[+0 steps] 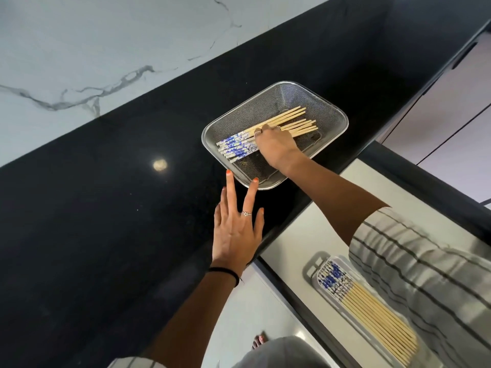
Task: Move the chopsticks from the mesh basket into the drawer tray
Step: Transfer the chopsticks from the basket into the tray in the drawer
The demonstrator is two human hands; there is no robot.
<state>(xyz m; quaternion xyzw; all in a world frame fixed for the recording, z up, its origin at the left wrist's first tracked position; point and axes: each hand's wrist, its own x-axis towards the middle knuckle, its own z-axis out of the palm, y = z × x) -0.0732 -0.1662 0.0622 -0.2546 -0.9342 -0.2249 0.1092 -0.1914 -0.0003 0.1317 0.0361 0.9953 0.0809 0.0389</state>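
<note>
A steel mesh basket [332,112] stands on the black counter and holds several bamboo chopsticks [239,146] with blue-and-white patterned ends. My right hand [276,147] reaches into the basket, fingers curled down onto the middle of the chopsticks; how firm the grip is stays hidden under the hand. My left hand [236,229] lies flat with fingers spread on the counter, two fingertips touching the basket's near rim. Lower right, the open drawer holds a clear tray [322,264] with several matching chopsticks [372,306] lying side by side.
The black counter [106,208] runs along a white marble wall [79,49]. The open drawer [305,229] juts out below the counter edge at the right. Cabinet fronts [451,115] stand at the far right. A bare foot [259,341] shows on the floor below.
</note>
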